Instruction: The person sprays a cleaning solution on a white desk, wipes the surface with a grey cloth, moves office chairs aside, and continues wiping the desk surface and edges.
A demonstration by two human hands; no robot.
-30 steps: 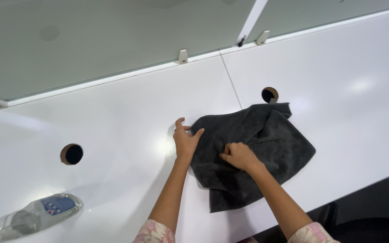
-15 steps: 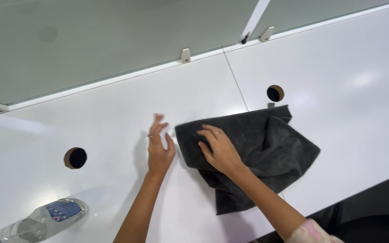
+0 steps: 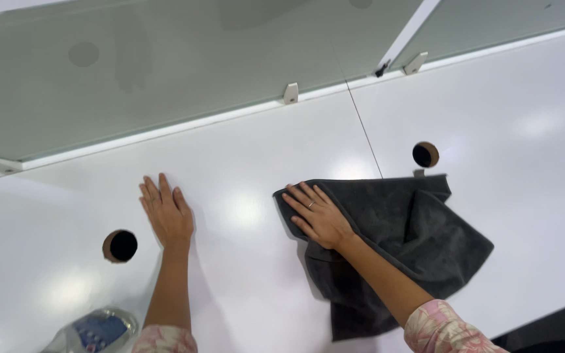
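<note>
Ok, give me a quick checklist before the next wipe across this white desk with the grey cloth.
1. Right hand flat on the grey cloth: ok.
2. Left hand flat on the white desk, off the cloth: ok.
3. Cloth spread smooth: not ok, folded and rumpled.
4. Cable hole apart from the left hand: ok.
5. Plastic bottle capped: cannot tell.

So the left hand (image 3: 167,213) let go of the dark grey cloth (image 3: 393,242) and slid off to the left, now flat on the white desk (image 3: 250,157) near the round cable hole (image 3: 120,246). Right hand (image 3: 318,214) went from bunching the cloth's middle to lying spread flat on its left edge, and the cloth is smoothed out wider.
</note>
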